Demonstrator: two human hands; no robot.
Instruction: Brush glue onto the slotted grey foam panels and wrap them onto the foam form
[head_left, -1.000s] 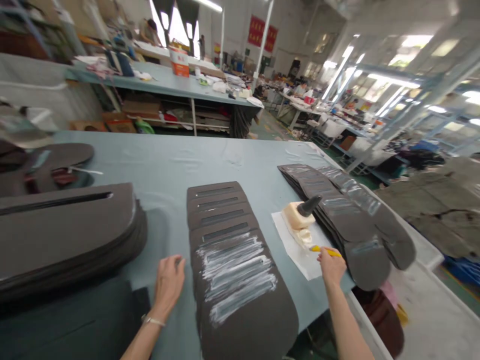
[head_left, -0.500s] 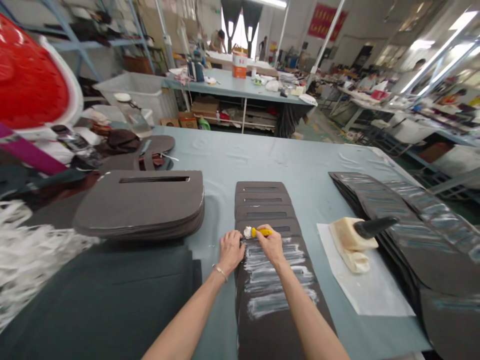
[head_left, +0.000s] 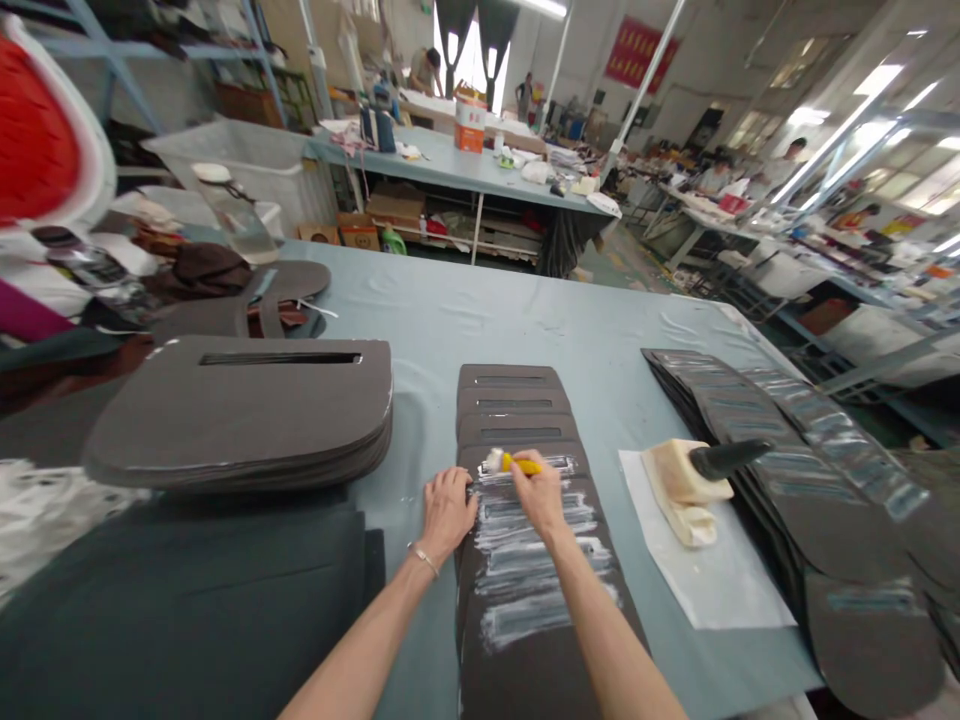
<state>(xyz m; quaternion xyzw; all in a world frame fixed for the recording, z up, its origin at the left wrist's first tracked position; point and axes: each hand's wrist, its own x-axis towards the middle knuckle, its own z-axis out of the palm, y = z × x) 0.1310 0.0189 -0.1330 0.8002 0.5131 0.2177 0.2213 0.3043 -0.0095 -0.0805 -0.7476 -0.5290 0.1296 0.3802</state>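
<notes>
In the head view my right hand (head_left: 538,496) is closed round the yellow handle of a small brush (head_left: 517,464). The brush's white-coated bristles point left and touch a dark grey panel near its slot. Several such slotted panels (head_left: 516,405) overlap like steps in front of me. White, glue-like streaks (head_left: 529,555) cover the nearer ones, while the far ones look bare around their slots. My left hand (head_left: 448,505) lies at the left edge of the panels, fingers stretched forward and touching that edge, holding nothing.
A cream container (head_left: 679,480) with a black spout lies on a white sheet (head_left: 742,590) at right. Beyond it are fanned panels (head_left: 795,480) with shiny streaks. At left, a stack of slotted panels (head_left: 247,410) rests near dark green material (head_left: 187,600). A bottle (head_left: 236,215) stands behind.
Fresh white streaks now surround the slot of the panel under the brush. My right hand still holds the brush, and my left hand stays at the edge. The view has shifted slightly.
</notes>
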